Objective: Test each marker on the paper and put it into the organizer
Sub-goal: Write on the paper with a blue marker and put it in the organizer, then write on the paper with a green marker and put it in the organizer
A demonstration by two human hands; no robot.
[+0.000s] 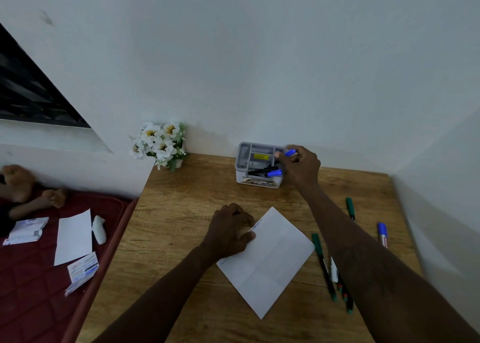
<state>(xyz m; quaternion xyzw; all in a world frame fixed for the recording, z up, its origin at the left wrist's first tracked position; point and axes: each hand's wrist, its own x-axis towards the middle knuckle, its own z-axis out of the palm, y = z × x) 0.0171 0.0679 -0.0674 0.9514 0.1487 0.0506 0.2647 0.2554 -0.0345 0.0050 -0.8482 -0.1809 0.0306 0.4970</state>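
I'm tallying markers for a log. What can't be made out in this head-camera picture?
Head view:
Blue-capped marker: barrel hidden by the right hand gripping it.
Markers in the organizer: overlapping and small, count unsure.
Left hand: fingers curl under, so any contents are hidden.
Writing on the paper: partly under that hand, too small to read.
Green markers: partly behind the right forearm.

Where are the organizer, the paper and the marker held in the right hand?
organizer (259, 182): head view, front wall.
paper (272, 259): head view, bare middle.
held marker (290, 152): head view, blue end.
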